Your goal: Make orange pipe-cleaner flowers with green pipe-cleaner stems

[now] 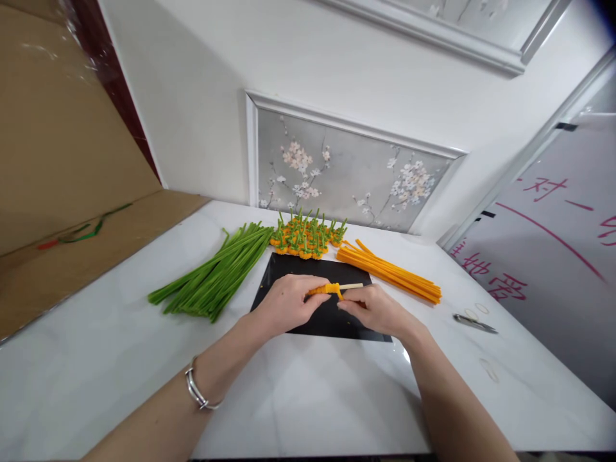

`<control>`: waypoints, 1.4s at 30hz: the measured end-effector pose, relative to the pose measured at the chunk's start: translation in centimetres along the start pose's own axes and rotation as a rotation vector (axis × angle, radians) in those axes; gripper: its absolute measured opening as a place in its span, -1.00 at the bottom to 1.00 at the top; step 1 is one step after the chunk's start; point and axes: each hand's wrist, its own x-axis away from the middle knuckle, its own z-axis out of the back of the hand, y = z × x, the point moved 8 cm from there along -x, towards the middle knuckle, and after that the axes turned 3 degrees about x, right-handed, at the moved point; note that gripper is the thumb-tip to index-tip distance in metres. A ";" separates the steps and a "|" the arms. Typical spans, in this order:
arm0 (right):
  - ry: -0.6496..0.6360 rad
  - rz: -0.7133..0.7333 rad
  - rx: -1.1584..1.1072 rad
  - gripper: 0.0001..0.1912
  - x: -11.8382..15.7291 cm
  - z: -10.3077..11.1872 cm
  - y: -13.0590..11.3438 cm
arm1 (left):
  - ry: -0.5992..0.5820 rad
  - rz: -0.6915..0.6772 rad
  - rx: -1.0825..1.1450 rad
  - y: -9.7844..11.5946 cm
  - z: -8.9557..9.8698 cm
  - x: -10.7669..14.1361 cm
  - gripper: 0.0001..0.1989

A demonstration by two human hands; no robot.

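Note:
Over a black mat [327, 324], my left hand [289, 301] is closed around a thin pale stick [352, 285] wound with an orange pipe cleaner [332, 289]. The coils sit between my left fingertips, and the bare end of the stick points right. My right hand [368, 308] pinches the pipe cleaner's loose end just right of the coils. Behind the mat stand several small orange pieces with green stems [308, 237]. A bundle of green pipe cleaners [216, 276] lies to the left, and a bundle of orange pipe cleaners [389, 273] to the right.
Small metal snips [475, 323] lie on the white marbled table [298, 398] at the right, among several pale rubber bands [489, 370]. Cardboard [72, 256] borders the left side. A framed floral wall panel [346, 167] rises behind, and a whiteboard [553, 256] stands at the right.

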 end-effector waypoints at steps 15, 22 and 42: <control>0.019 0.043 0.004 -0.64 0.0 0.1 -0.4 | -0.026 -0.005 0.068 -0.2 -0.3 0.0 -0.82; 0.013 0.050 0.001 -0.60 -0.1 0.1 -0.8 | 0.027 -0.059 -0.017 0.2 -0.1 -0.1 -0.79; 0.046 0.026 0.029 -0.65 0.2 0.7 -0.7 | -0.100 0.130 -0.061 -1.2 -0.3 0.0 -0.68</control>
